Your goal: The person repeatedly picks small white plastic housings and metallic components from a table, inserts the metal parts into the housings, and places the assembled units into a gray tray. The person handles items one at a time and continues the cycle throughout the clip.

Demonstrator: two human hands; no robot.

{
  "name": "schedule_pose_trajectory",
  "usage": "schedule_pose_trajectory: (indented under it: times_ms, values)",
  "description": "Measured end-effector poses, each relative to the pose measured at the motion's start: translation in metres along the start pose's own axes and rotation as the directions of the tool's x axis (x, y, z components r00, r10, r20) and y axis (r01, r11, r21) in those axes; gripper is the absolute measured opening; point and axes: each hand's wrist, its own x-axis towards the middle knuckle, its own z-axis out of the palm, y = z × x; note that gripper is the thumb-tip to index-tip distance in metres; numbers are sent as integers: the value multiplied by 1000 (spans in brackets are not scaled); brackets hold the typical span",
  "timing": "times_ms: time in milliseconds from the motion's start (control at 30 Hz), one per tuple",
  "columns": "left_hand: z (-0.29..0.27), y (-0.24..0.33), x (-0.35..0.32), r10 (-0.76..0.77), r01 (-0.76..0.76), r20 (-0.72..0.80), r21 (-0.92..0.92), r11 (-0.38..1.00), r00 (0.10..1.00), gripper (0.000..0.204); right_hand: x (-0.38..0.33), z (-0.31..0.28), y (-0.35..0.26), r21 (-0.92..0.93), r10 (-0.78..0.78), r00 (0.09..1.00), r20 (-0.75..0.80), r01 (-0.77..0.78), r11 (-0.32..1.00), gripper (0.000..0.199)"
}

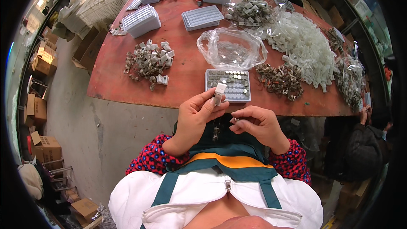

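Observation:
My left hand grips a small white plastic case with a clear lower part upright between thumb and fingers. A dark, thin strand hangs below it; where it attaches is hard to see. Close beside it on the right, my right hand pinches a tiny shiny piece whose kind is too small to tell. Just beyond my hands, at the table's near edge, lies a white tray with round hollows, several holding silvery button cells. My left hand overlaps the tray's near left corner.
On the red table are a pile of white cases with strands, an open clear bag, a brown heap of strands and a translucent plastic heap. Stacked trays stand farther back. Another person sits at right.

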Motion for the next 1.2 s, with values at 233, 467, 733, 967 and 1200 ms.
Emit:
schedule_pose_trajectory:
  times_ms: [233, 467, 733, 967, 1200]
  values:
    - [6, -11, -4, 103, -108, 49, 125, 986, 994, 42, 28, 18, -4, -591, -527, 838, -141, 356, 724, 18]
    - [7, -17, -2, 126, -130, 44, 136, 982, 991, 42, 29, 25, 8, -681, -575, 798, -181, 320, 658, 15]
    - [9, -23, -2, 176, -177, 21, 184, 967, 984, 40, 31, 33, 15, -887, -718, 693, -64, 290, 359, 21]
    - [8, -26, -2, 187, -184, 6, 204, 962, 982, 40, 30, 37, 10, -900, -651, 757, -58, 242, 361, 18]
    - [0, -31, -6, 134, -132, 1, 196, 972, 991, 39, 31, 30, 14, -868, -538, 843, -15, 256, 425, 17]
